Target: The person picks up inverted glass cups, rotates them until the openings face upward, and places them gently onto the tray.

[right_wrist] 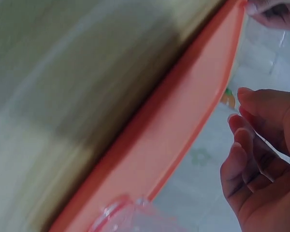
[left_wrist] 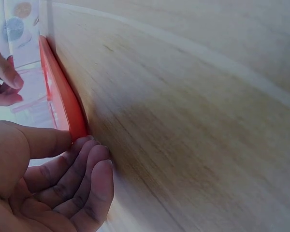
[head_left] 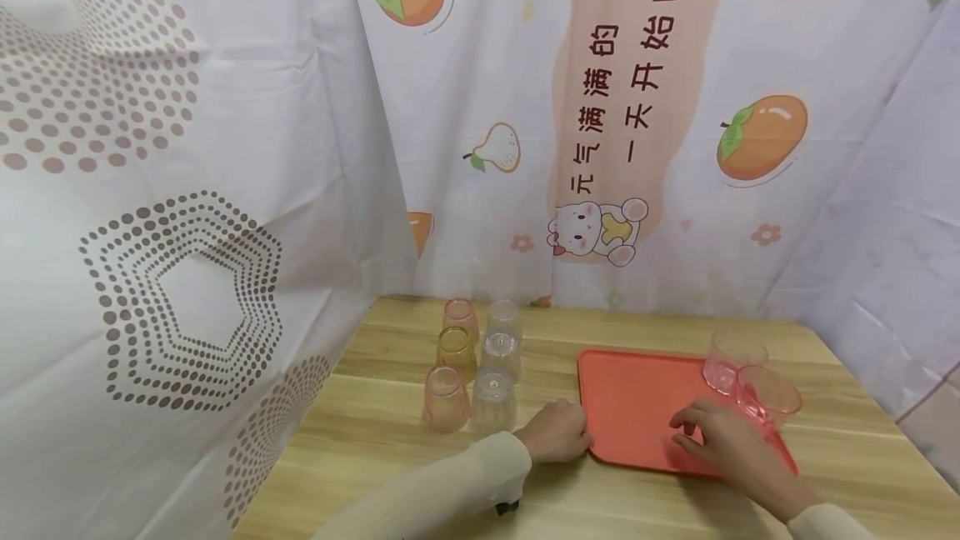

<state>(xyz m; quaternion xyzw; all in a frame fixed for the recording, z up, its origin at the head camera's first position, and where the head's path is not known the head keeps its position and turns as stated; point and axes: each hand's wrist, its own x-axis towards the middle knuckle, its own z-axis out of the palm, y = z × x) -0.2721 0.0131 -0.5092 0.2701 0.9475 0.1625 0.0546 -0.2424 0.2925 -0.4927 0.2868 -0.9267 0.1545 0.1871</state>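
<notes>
A red rectangular tray lies on the wooden table. My left hand is at its near left corner; in the left wrist view the thumb and fingers pinch the tray's rim. Over the tray's right part hovers my right hand, its fingers loosely bent and holding nothing, as the right wrist view shows. Two see-through, pink-tinted containers, one farther back and one nearer, stand at the tray's right end, beyond the right hand; their exact kind is unclear.
Left of the tray, several see-through tumblers stand in two columns, among them a yellow one, a pink one and a colourless one. Printed curtains hang behind and beside the wooden table.
</notes>
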